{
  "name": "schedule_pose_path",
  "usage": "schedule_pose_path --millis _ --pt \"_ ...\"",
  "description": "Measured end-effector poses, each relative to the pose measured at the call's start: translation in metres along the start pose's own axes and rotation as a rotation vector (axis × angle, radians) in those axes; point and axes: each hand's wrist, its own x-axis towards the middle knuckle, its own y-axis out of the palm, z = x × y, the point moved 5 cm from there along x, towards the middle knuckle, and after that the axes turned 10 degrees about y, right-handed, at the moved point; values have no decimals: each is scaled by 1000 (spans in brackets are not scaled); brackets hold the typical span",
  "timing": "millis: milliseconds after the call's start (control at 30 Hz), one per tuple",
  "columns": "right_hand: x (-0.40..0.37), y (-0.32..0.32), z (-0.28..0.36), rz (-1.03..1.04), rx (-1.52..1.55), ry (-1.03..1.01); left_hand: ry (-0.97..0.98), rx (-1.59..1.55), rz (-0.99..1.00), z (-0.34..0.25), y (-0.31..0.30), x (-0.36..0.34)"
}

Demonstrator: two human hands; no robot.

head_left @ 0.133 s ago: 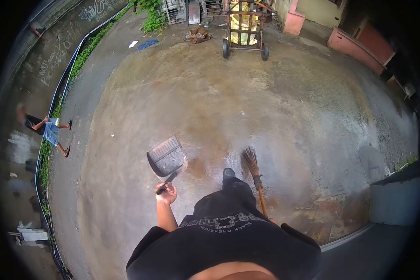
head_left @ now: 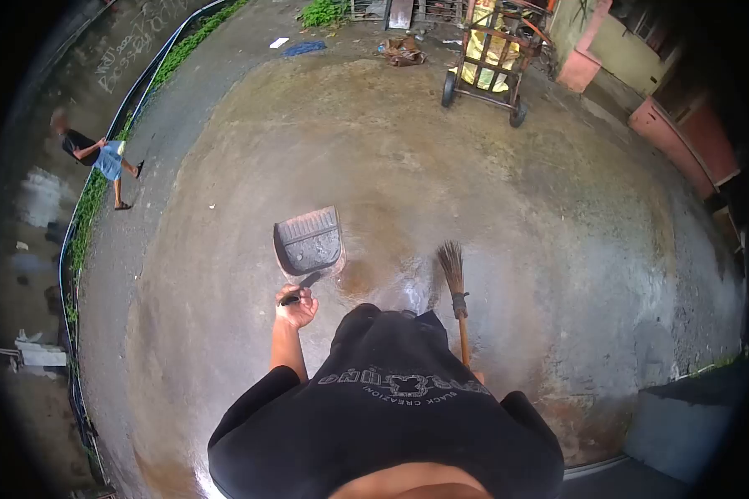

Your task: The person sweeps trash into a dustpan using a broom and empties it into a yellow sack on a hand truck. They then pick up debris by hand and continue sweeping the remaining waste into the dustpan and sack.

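Here's our left hand (head_left: 298,308), fingers curled round the black handle of the dustpan (head_left: 310,248), whose broad pan lies just ahead of it. Over to our right hand (head_left: 479,377): the shirt (head_left: 383,428) hides most of it, so we can't tell how its fingers close, but the broom (head_left: 459,306) handle runs right to it, bristles forward. Farther out, a two-wheeled cart (head_left: 484,98) stands on the ground (head_left: 391,175).
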Motion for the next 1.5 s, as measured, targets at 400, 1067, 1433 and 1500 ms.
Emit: schedule_pose_path --millis 400,1067,1433,1500 --pt "88 -106 350 -159 -67 -126 -20 202 -64 -52 151 277" --pt "154 -97 836 125 -200 -320 -108 332 -22 -251 513 648" --pt "108 -141 1157 -63 116 -121 -204 647 2 -329 710 923" --pt "108 -146 1182 -122 112 -64 -249 629 66 -331 765 964"
